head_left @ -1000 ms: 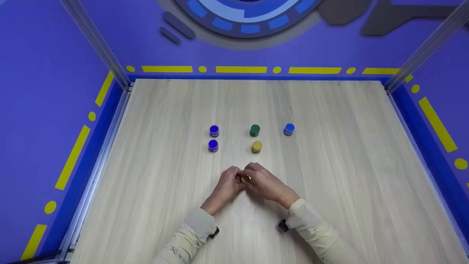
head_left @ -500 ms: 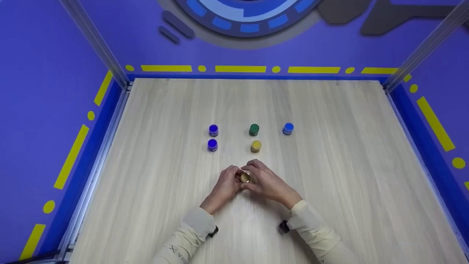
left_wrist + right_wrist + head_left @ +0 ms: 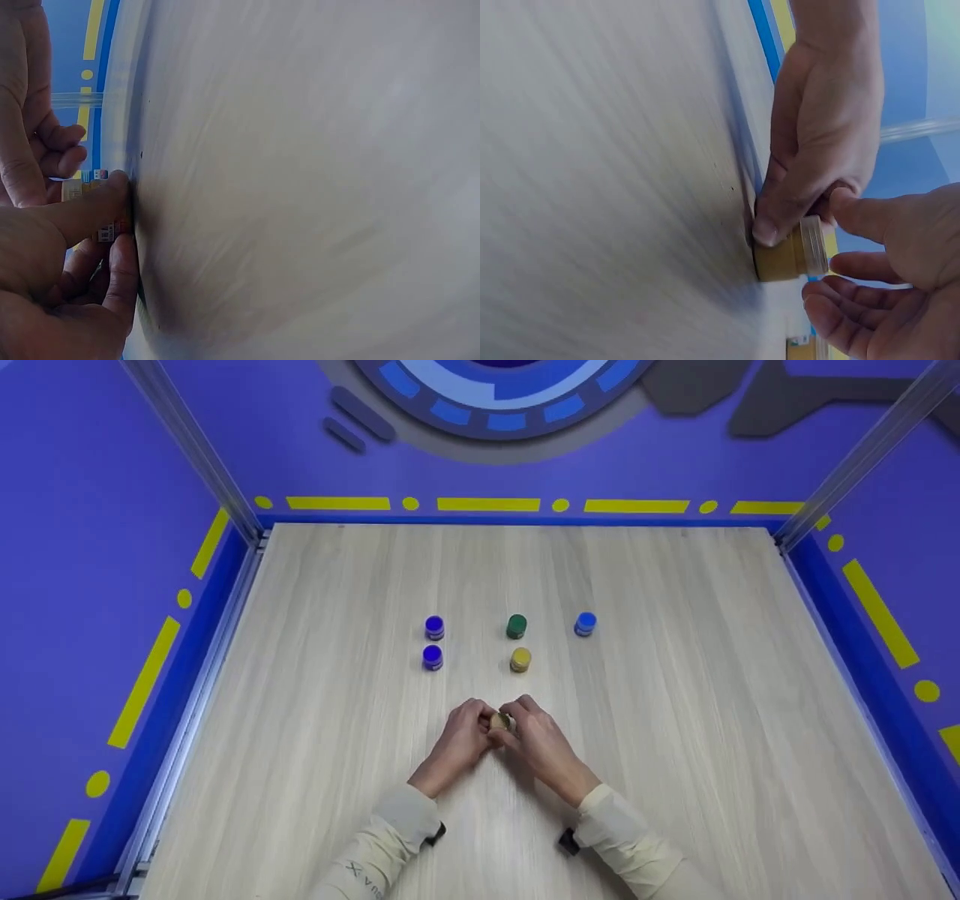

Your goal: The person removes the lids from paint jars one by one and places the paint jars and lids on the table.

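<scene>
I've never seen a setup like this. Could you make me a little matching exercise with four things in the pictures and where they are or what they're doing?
Things
1. Green jar
2. Light blue jar
3. Nearer purple jar
4. Left hand

Places and states
A. Directly in front of another jar of its own colour
B. Gripping a low yellow jar
C. Farthest right of all the jars in the head view
D. Just beyond the standing yellow jar

Pairs: 1-D, 2-C, 3-A, 4-B
</scene>
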`<move>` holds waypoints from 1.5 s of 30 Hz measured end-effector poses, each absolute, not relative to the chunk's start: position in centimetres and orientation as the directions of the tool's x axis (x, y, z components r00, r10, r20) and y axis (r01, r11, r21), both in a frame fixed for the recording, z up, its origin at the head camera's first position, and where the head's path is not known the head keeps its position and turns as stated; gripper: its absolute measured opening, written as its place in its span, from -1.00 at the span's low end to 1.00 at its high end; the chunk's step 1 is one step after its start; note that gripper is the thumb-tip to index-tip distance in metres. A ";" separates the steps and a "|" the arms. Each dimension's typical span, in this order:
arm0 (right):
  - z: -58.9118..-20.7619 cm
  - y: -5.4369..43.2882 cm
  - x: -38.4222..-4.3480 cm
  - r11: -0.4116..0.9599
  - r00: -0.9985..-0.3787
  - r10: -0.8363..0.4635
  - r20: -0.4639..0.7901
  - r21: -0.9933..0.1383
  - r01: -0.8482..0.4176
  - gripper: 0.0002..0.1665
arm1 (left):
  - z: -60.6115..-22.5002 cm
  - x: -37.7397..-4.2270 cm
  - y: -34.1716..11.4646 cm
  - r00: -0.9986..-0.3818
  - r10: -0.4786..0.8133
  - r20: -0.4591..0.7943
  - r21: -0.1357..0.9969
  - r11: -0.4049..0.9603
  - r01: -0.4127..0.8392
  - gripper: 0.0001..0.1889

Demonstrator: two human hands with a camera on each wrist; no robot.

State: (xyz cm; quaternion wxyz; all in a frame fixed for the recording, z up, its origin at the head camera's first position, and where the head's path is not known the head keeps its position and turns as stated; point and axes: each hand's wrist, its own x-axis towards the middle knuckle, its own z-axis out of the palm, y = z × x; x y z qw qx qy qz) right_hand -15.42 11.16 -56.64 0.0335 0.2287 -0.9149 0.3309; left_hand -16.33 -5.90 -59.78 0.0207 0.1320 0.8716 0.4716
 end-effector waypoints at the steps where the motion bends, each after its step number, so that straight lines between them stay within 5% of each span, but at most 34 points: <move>1: -56.7 11.0 -15.4 0.681 -0.892 -0.398 0.216 -0.582 -0.445 -0.71 | -59.8 -16.3 -5.9 -0.963 0.249 0.101 0.820 0.527 0.223 -0.75; 9: -56.8 10.8 -15.9 0.679 -0.867 -0.455 0.202 -0.551 -0.485 -0.75 | -59.9 -16.3 -6.0 -0.956 0.256 0.145 0.786 0.558 0.268 -0.76; 20: -56.4 12.0 -17.1 0.565 -0.696 -0.682 0.223 -0.445 -0.695 -0.71 | -59.8 -16.1 -5.9 -0.960 0.258 0.109 0.790 0.564 0.242 -0.71; 26: -56.4 12.1 -17.5 0.527 -0.659 -0.725 0.203 -0.453 -0.719 -0.67 | -59.6 -16.0 -5.9 -0.955 0.264 0.133 0.773 0.575 0.267 -0.69; 32: -56.6 12.4 -17.4 0.562 -0.700 -0.684 0.204 -0.464 -0.685 -0.60 | -59.5 -16.2 -5.9 -0.958 0.261 0.122 0.781 0.570 0.254 -0.70; 39: -56.7 12.1 -16.3 0.658 -0.854 -0.449 0.262 -0.550 -0.515 -0.62 | -59.5 -16.4 -5.9 -0.965 0.251 0.077 0.835 0.512 0.200 -0.71; 45: -57.1 11.0 -15.3 0.711 -0.900 -0.340 0.274 -0.552 -0.436 -0.63 | -59.7 -16.3 -5.9 -0.965 0.252 0.074 0.844 0.499 0.195 -0.71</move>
